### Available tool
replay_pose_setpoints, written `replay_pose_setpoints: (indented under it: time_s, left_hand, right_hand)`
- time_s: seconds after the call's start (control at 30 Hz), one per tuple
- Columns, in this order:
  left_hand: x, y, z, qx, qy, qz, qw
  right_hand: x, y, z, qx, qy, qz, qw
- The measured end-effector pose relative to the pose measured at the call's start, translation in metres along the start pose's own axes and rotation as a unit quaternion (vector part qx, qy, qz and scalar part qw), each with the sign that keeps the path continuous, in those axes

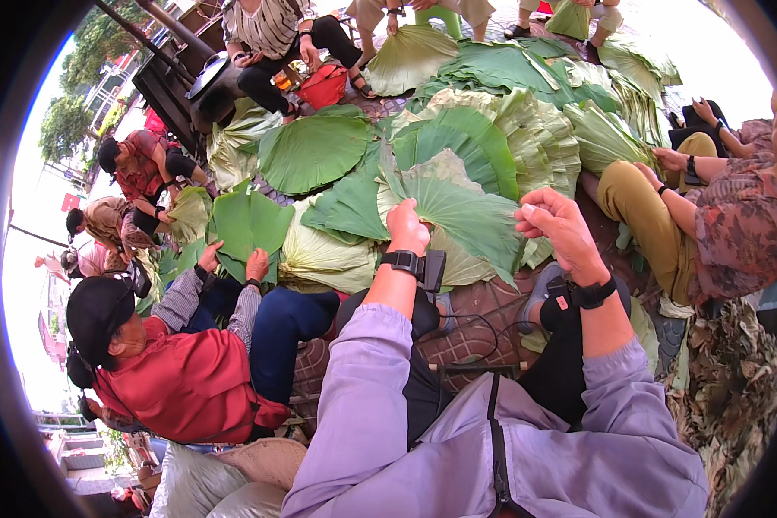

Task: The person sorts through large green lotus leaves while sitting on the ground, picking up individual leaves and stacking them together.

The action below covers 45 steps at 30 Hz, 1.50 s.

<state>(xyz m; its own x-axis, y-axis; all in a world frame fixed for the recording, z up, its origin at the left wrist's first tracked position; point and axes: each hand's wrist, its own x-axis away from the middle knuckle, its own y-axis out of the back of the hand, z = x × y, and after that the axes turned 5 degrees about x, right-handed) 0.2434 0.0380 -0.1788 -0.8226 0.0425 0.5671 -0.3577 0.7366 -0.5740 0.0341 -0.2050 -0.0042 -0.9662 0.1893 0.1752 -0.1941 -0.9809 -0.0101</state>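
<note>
My left hand (408,228) is closed on the middle of a green lotus leaf (469,213), close to where its veins meet. The leaf spreads to the right, with a pale, ragged upper edge. At its right edge is my right hand (560,230), fingers curled and thumb bent. Whether those fingertips pinch the leaf or only sit beside it cannot be made out. Under and beyond the held leaf lies a heap with a broad green leaf (463,139) and a fan of pale folded leaves (537,139). Another pale leaf bundle (329,249) lies left of my left hand.
A person in red (188,369) handles a green leaf (249,220) close on my left. Another person (731,226) sits at my right. More people sit across the heap, near a red basket (324,86). Dry brown leaves (728,388) are piled at right on the brick paving.
</note>
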Motion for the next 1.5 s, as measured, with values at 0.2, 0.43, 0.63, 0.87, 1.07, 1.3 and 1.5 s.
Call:
replay_pose_setpoints:
  time_s: [0.2, 0.43, 0.63, 0.87, 1.07, 1.3, 1.5]
  left_hand:
    - [-0.029, 0.001, -0.025, 0.012, -0.018, 0.026, 0.999]
    - [-0.045, 0.02, -0.041, -0.236, 0.008, -0.074, 0.969]
    - [-0.029, 0.014, -0.02, -0.234, 0.016, -0.089, 0.968]
    - [-0.012, 0.02, 0.001, -0.336, -0.053, -0.026, 0.94]
    - [-0.025, 0.036, 0.059, -0.293, -0.083, -0.062, 0.95]
    - [-0.046, 0.121, 0.128, -0.366, 0.007, -0.146, 0.919]
    - [-0.051, 0.138, 0.155, -0.558, 0.05, -0.216, 0.8]
  right_hand:
    - [0.004, -0.006, 0.003, -0.022, 0.0, -0.006, 1.0]
    - [0.008, 0.0, 0.002, -0.021, 0.0, -0.013, 1.0]
    - [0.005, 0.003, -0.001, -0.007, -0.009, -0.007, 1.0]
    - [0.008, -0.004, 0.004, -0.016, -0.003, 0.012, 1.0]
    - [0.013, -0.004, 0.004, 0.014, -0.016, 0.013, 1.0]
    - [0.018, -0.001, 0.002, -0.01, -0.019, 0.011, 1.0]
    - [0.023, 0.016, -0.002, 0.011, -0.059, -0.035, 0.998]
